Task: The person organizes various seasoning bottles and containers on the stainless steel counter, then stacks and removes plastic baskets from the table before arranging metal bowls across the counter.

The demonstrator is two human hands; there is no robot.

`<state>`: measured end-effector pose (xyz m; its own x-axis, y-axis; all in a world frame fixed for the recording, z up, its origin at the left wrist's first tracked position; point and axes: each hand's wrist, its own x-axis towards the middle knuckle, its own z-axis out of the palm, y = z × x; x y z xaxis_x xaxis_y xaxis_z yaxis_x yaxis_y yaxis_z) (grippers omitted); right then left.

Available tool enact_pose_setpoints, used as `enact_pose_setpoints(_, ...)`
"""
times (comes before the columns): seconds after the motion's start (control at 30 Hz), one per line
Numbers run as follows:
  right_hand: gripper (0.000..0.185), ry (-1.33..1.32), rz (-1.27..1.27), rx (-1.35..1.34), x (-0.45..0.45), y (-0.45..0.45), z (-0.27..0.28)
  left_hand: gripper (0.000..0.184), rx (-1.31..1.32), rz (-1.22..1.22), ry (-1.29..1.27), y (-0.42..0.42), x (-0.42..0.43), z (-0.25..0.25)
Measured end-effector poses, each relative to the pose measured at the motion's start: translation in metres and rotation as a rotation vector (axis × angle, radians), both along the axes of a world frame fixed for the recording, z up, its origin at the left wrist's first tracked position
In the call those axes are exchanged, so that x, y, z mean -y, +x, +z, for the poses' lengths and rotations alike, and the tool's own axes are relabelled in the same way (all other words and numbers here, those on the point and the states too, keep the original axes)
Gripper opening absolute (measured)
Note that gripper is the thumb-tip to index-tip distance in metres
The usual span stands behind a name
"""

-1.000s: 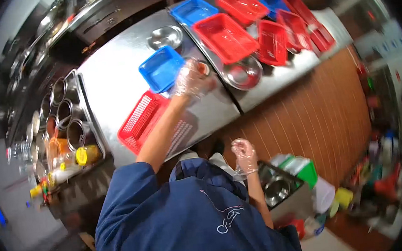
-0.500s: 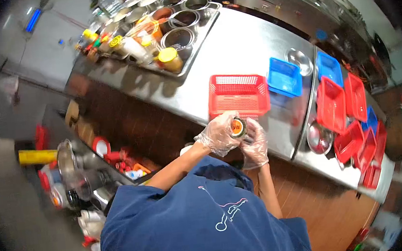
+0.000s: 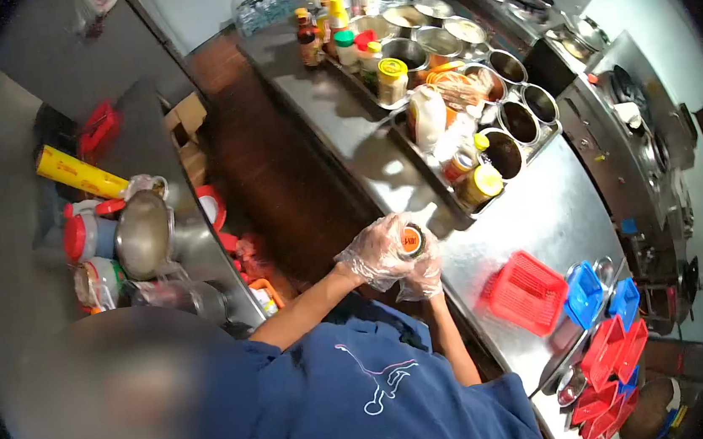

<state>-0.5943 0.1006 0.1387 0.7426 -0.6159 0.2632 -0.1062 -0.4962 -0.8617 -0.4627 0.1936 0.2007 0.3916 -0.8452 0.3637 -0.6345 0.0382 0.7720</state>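
Both of my hands wear clear plastic gloves and are together in front of my chest, near the counter's edge. My left hand [image 3: 376, 251] is closed around a small round container [image 3: 410, 240] whose end facing me is orange and white with a dark rim; its kind is unclear. Wrapped against its right and lower side is my right hand [image 3: 424, 273]. Most of the container's body is hidden by the gloves. Nearest to the hands on the steel counter [image 3: 528, 211] are a red plastic basket [image 3: 529, 291] and a jar with a yellow lid [image 3: 481, 186].
A metal tray [image 3: 451, 201] carries several steel pots [image 3: 520, 121], jars and sauce bottles [image 3: 309, 37]. Blue baskets [image 3: 584, 294] and several red baskets [image 3: 603, 352] stand farther right. On the left shelf are a metal bowl [image 3: 144, 233] and a yellow roll [image 3: 80, 171].
My view has swung left, bringing the tray of pots nearer the middle and the baskets toward the lower right. Both hands still hold the small round container.
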Motion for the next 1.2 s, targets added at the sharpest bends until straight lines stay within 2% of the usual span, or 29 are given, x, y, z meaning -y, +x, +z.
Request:
enact_pose_setpoints(0.03, 0.066, 0.395, 0.062, 0.115, -0.007, 0.022, 0.003, 0.068, -0.015, 0.005, 0.064, 0.021, -0.007, 0.002)
enact_pose_setpoints(0.07, 0.072, 0.211, 0.054, 0.049, -0.010, 0.039, 0.013, 0.068, -0.016, 0.005, 0.072, 0.040, -0.013, 0.005)
enact_pose_setpoints(0.13, 0.072, 0.306, 0.064, 0.093, -0.009, 0.072, -0.012, 0.066, -0.100, 0.056, 0.038, 0.069, -0.017, 0.004)
enact_pose_setpoints(0.27, 0.079, 0.047, 0.060, 0.007, 0.003, 0.141, 0.006, 0.067, -0.075, 0.173, 0.074, 0.138, -0.004, -0.011)
enact_pose_setpoints(0.33, 0.086, -0.036, 0.065, -0.154, 0.015, 0.161, 0.004, 0.066, -0.071, 0.276, 0.099, 0.170, 0.009, -0.010)
enact_pose_setpoints(0.43, 0.091, -0.049, 0.058, -0.199, 0.033, 0.195, -0.008, 0.071, -0.083, 0.375, 0.136, 0.232, 0.031, -0.016)
enact_pose_setpoints(0.53, 0.084, 0.121, 0.064, -0.189, 0.054, 0.229, -0.037, 0.068, -0.062, 0.469, 0.099, 0.298, 0.061, -0.028)
enact_pose_setpoints(0.6, 0.082, 0.125, 0.086, -0.220, 0.067, 0.247, -0.041, 0.067, 0.004, 0.631, 0.179, 0.334, 0.089, -0.025)
enact_pose_setpoints(0.67, 0.075, 0.105, 0.102, -0.284, 0.077, 0.261, -0.038, 0.072, 0.017, 0.578, 0.126, 0.385, 0.111, -0.056)
enact_pose_setpoints(0.73, 0.068, 0.115, 0.093, -0.296, 0.086, 0.270, -0.036, 0.074, 0.012, 0.650, 0.181, 0.417, 0.141, -0.070)
enact_pose_setpoints(0.83, 0.062, 0.174, 0.037, -0.380, 0.091, 0.266, -0.030, 0.079, 0.042, 0.629, 0.255, 0.449, 0.165, -0.076)
enact_pose_setpoints(0.93, 0.060, 0.388, -0.060, -0.385, 0.089, 0.256, -0.036, 0.079, 0.091, 0.612, 0.251, 0.467, 0.180, -0.091)
enact_pose_setpoints(1.03, 0.056, 0.396, -0.152, -0.453, 0.085, 0.248, -0.045, 0.075, 0.044, 0.578, 0.212, 0.484, 0.193, -0.105)
enact_pose_setpoints(1.07, 0.055, 0.540, -0.208, -0.383, 0.082, 0.249, -0.037, 0.076, -0.027, 0.476, 0.076, 0.491, 0.196, -0.117)
enact_pose_setpoints(1.13, 0.054, 0.490, -0.339, -0.496, 0.077, 0.248, -0.043, 0.080, 0.065, 0.428, 0.062, 0.502, 0.200, -0.134)
enact_pose_setpoints(1.17, 0.052, 0.581, -0.403, -0.464, 0.072, 0.257, -0.017, 0.083, 0.121, 0.415, 0.012, 0.502, 0.204, -0.137)
enact_pose_setpoints(1.2, 0.052, 0.581, -0.427, -0.465, 0.072, 0.260, -0.018, 0.083, 0.112, 0.393, 0.008, 0.502, 0.208, -0.140)
